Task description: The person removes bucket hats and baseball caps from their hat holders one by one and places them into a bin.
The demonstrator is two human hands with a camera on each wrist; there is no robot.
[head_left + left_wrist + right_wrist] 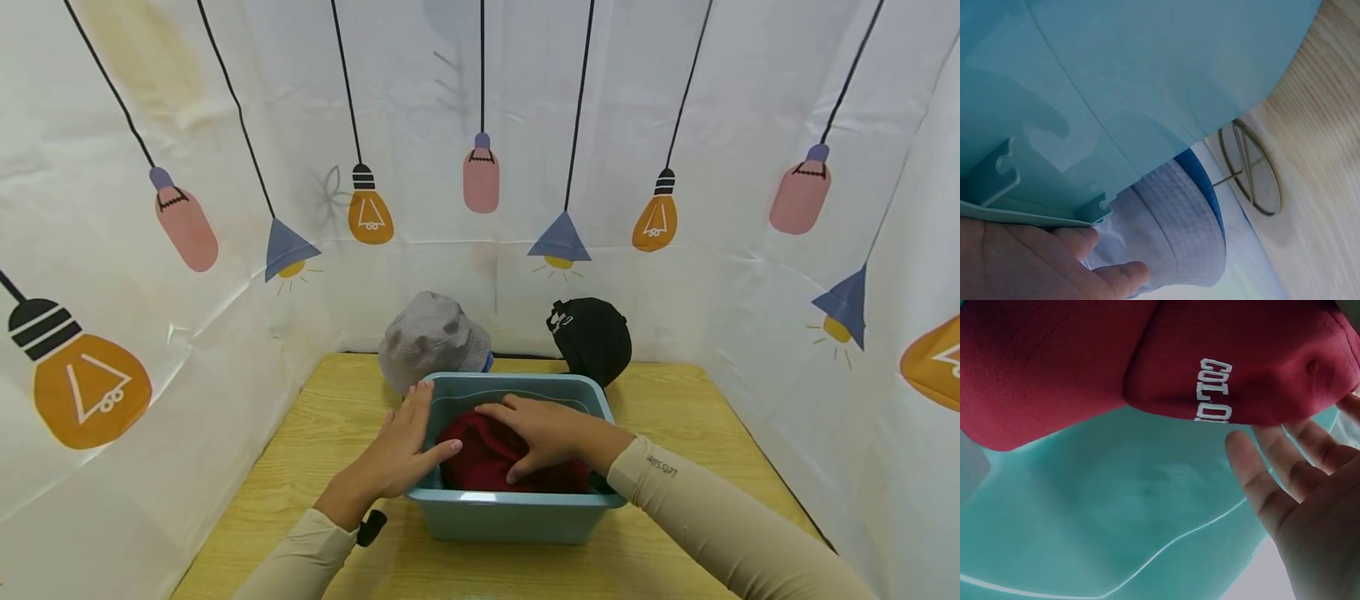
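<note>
A red cap [480,454] with white embroidered letters lies inside a light blue plastic bin [517,521] on the table. My right hand [551,429] reaches over the bin, its thumb and fingers spread across the cap. Slightly bent right fingers [1254,465] touch the cap's edge in the right wrist view. Against the bin's left rim rests my left hand [397,454], fingers extended and thumb over the opening. In the left wrist view, left fingers [1119,278] lie outside the bin wall, near a grey bucket hat [1160,231].
Behind the bin, the grey bucket hat stands at left and a black cap [600,337] at right. A wire stand with a round base [1277,187] is beside the bucket hat. White curtains [480,292] printed with lamps enclose the wood-grain table [697,433].
</note>
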